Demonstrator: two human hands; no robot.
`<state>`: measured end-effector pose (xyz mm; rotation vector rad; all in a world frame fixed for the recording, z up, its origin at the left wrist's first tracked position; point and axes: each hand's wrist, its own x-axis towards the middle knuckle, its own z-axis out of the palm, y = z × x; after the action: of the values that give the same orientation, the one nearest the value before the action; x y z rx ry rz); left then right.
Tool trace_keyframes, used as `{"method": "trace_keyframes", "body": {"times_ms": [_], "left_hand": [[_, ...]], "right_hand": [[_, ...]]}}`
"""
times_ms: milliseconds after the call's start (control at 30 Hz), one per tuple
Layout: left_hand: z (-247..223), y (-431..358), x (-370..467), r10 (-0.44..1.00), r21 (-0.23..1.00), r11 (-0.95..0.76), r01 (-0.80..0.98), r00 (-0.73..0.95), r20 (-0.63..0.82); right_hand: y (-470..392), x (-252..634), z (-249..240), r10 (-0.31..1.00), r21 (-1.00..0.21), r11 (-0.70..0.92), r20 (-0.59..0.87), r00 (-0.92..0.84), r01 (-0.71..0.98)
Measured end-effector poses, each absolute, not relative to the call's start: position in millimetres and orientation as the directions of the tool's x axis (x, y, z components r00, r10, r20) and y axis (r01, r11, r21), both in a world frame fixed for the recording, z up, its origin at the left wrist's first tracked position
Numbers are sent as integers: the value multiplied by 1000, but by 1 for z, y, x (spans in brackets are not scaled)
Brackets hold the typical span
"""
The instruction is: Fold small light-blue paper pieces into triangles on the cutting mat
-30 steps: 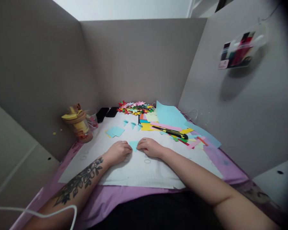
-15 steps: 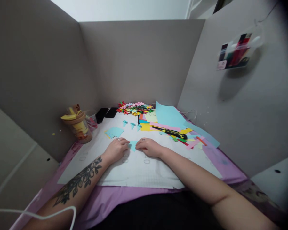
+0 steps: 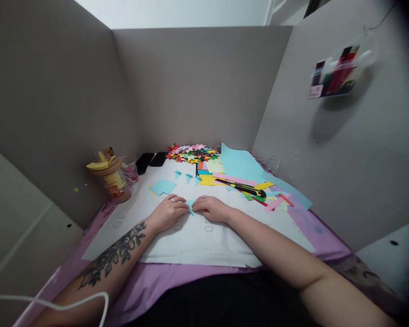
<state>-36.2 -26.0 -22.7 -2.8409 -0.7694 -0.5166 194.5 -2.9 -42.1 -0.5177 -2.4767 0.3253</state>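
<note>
On my head camera, a small folded light-blue paper [image 3: 190, 205] sits over the white sheet [image 3: 204, 252]. My right hand [image 3: 211, 209] pinches its right side; my left hand [image 3: 168, 211] curls its fingers against the left, whether gripping I cannot tell. Three light-blue folded pieces [image 3: 188, 178] lie beyond.

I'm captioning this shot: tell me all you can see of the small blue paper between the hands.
The small blue paper is light blue and looks folded, with a narrow tip at its near end. It seems to rest on the white sheet; the left hand and right hand touch its sides, partly hiding it. Its layers are unclear.
</note>
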Motion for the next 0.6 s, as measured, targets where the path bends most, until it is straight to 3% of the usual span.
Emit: {"method": "trace_keyframes", "body": {"times_ms": [333,467,600], "left_hand": [[-27,-12,-26,529,271,-847,458,774,347],[-30,-3,-27,624,431,-767,475,706,334],[-28,2,-25,713,509,-675,534,648,268]], "right_hand": [[-2,197,-39,391,-305,911,430,-814,276],[-4,200,-39,344,-267,932,435,-832,245],[-8,204,-42,328,-257,937,427,-843,234]]}}
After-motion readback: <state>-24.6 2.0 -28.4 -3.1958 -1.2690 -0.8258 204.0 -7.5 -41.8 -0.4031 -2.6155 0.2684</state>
